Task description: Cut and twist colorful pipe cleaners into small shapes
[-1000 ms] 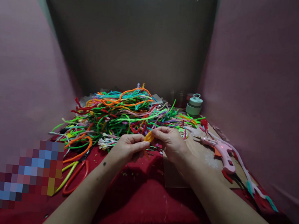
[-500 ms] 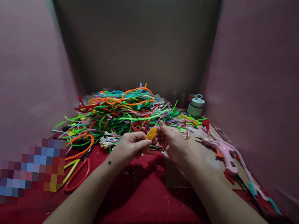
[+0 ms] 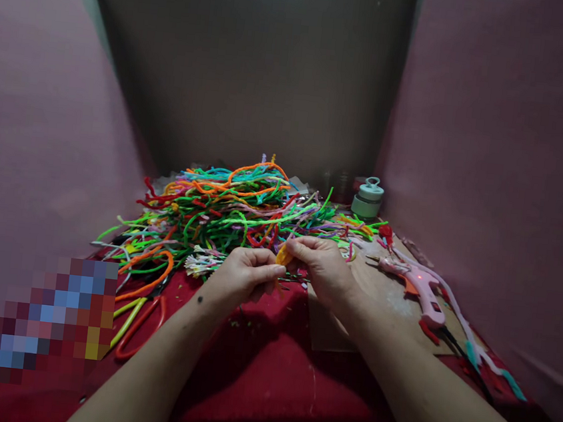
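A small yellow-orange fuzzy piece (image 3: 283, 255), shaped like an oval petal of pipe cleaner, is between my two hands above the red cloth. My left hand (image 3: 249, 273) pinches its lower left side with thumb and forefinger. On its right side, the closed thumb and fingers of my right hand (image 3: 324, 262) grip the same piece and cover part of it. Behind the hands lies a large tangled heap of coloured pipe cleaners (image 3: 221, 208). White-tipped stamen-like stems (image 3: 202, 261) lie just left of my left hand.
On a brown board (image 3: 333, 334) at right rests a pink glue gun (image 3: 421, 289), its red light lit. Red-handled pliers or scissors (image 3: 142, 334) and a yellow handle (image 3: 127, 322) lie left. A pale green lidded jar (image 3: 367, 200) stands at the back; walls rise on both sides.
My right hand's thumb and fingers have closed onto the yellow-orange piece, hiding more of it. My left hand keeps its pinch. The view has shifted slightly.
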Available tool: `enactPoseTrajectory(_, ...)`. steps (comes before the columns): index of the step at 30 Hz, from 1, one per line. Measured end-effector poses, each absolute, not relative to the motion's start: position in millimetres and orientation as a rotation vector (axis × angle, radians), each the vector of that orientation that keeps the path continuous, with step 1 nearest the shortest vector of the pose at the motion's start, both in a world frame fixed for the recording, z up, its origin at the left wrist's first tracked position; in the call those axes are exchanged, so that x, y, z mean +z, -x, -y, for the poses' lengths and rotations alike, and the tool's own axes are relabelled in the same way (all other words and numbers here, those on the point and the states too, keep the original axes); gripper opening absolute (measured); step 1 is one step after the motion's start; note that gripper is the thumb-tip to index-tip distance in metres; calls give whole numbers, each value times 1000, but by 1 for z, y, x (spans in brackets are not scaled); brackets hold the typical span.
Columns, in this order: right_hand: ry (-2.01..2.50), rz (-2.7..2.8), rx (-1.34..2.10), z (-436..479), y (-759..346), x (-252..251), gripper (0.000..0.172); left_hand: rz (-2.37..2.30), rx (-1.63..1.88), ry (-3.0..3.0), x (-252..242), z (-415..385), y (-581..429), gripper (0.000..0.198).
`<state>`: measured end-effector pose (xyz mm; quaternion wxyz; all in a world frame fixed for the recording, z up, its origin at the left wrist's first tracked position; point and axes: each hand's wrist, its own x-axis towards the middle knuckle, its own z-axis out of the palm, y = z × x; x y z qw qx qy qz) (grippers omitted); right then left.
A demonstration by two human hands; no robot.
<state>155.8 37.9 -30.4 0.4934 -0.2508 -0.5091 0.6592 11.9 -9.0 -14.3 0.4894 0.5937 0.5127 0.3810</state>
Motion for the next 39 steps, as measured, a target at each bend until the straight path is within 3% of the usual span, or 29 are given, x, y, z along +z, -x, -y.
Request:
enactPoseTrajectory(3, 489, 1187, 1725, -38, -155, -33, 30, -1227, 1005, -1431, -14, 10, -12, 23)
enactPoseTrajectory(14, 494, 1159, 1817, -35, -151, -38, 23, -1068, 1030, -1434, -19, 8, -7, 14)
enactPoseTrajectory(20, 563, 1215, 1707, -32, -149, -36, 27, -1216, 1103, -1481, -18, 7, -11, 16)
enactPoseTrajectory(26, 732, 1311, 1533, -35, -148, -40, 29, -1483, 1135, -2110, -23, 8, -9, 15)
enactPoseTrajectory(31, 849, 1470, 1332, -35, -146, -44, 17, -1787, 949, -2551, -32, 10, -9, 19)
enactPoseTrajectory(35, 820, 1477, 1288, -32, -146, -40, 9, -1948, 918, -2454, -33, 10, -11, 16)
enactPoseTrajectory(39, 758, 1347, 1412, -35, -149, -36, 11, -1840, 1161, -2082, -24, 7, -7, 18)
